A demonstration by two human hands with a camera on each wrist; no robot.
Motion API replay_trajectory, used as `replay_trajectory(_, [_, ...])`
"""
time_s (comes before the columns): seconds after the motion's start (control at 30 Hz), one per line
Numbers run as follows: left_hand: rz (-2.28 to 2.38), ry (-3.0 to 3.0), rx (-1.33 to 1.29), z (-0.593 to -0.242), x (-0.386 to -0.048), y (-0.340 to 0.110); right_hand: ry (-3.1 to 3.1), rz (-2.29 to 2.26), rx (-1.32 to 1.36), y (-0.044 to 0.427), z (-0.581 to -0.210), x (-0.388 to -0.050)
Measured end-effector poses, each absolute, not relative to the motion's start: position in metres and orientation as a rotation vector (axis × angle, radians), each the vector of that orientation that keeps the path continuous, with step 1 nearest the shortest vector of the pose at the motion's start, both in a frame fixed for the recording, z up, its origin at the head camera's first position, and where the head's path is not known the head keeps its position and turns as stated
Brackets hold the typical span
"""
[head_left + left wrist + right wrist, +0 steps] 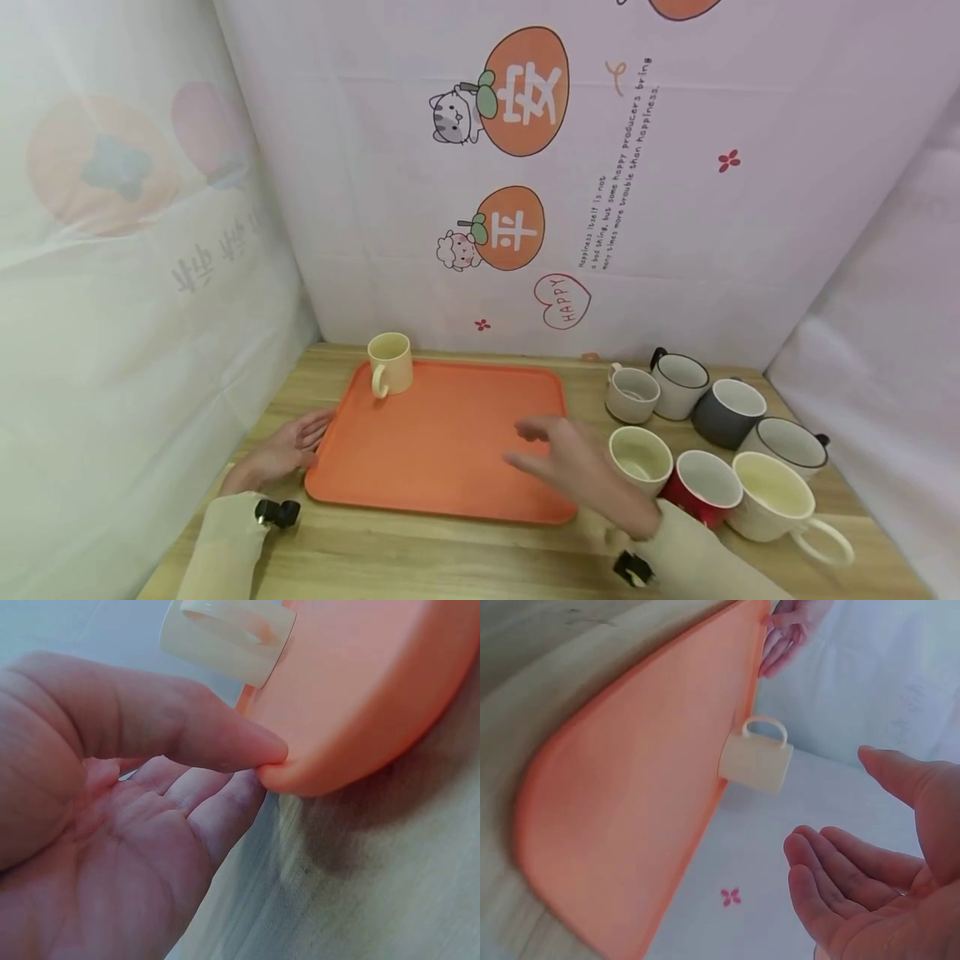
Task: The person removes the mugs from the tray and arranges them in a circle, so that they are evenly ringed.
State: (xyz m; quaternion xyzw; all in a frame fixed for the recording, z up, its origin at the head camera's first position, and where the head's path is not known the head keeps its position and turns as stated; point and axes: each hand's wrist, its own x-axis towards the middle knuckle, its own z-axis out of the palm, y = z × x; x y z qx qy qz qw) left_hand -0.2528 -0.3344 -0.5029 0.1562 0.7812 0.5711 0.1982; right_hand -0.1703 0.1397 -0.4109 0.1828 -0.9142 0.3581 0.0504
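An orange tray (450, 442) lies on the wooden table. My left hand (281, 450) pinches its left rim, the thumb on top and the fingers against the outer edge, as the left wrist view shows up close. In the tray's back left corner a cream mug (393, 367) stands upright, its handle toward me. Over the right side of the tray hovers my right hand (577, 471), thumb and fingers apart, holding nothing. Just right of that hand is a pale yellow-green mug (640, 458), partly hidden by the arm.
Several more mugs crowd the table's right side: a small grey-white mug (632, 396), a black-rimmed white mug (679, 387), a dark grey mug (727, 415), a red mug (701, 492) and a large cream mug (772, 500). White printed cloth (420, 208) walls the back and sides.
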Motion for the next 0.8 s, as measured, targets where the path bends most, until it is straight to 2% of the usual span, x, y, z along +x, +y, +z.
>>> replay_trajectory(0.2, [1.598, 2.187, 0.425, -0.501, -0.253, -0.335, -2.796, 1.184, 0.658, 0.086, -0.412, -0.205])
replay_trajectory(0.53, [1.599, 2.185, 0.452, -0.502, -0.253, -0.338, -2.793, 1.422, 0.657, 0.009, -0.421, -0.254])
replay_trajectory(0.8, [1.608, 2.184, 0.446, -0.503, -0.254, -0.336, -2.638, 1.621, 0.607, -0.043, -0.455, -0.285])
